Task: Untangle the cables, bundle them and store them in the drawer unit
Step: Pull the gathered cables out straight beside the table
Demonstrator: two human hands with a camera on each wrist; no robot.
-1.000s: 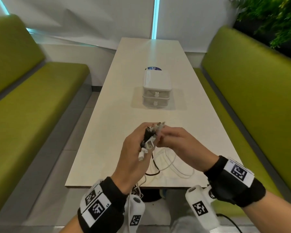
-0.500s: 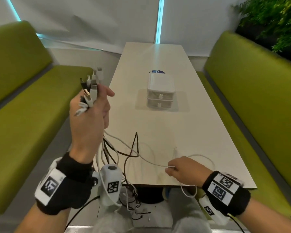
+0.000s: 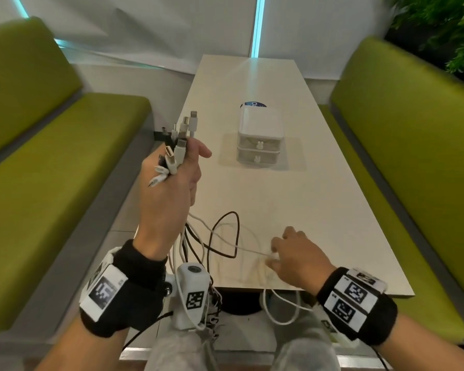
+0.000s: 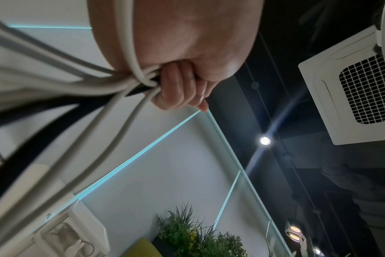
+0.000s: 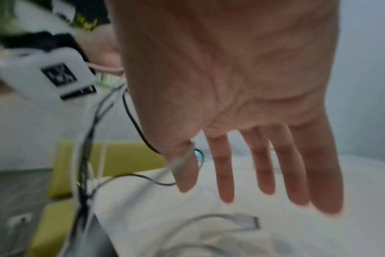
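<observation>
My left hand (image 3: 172, 183) is raised over the table's left edge and grips a bunch of white and black cable plug ends (image 3: 181, 140). Its curled fingers (image 4: 178, 87) close round the cables (image 4: 88, 83), which hang past the table's front edge. A black cable loop (image 3: 236, 231) and a white cable (image 3: 225, 236) lie on the table (image 3: 319, 210). My right hand (image 3: 295, 253) hovers low near the front edge, fingers straight (image 5: 264, 165), the white cable (image 5: 182, 161) running between thumb and forefinger. The white two-drawer unit (image 3: 260, 135) stands mid-table with both drawers closed.
Green benches (image 3: 51, 183) (image 3: 413, 156) flank the narrow table. A blue round sticker (image 3: 253, 104) lies behind the drawer unit. A white cable loop (image 3: 279, 317) dangles below the front edge over my lap. A plant (image 3: 445, 28) is at the far right.
My left hand lifted the plug ends up and to the left. My right hand left the plugs, dropped to the front edge along the white cable, and its fingers have straightened.
</observation>
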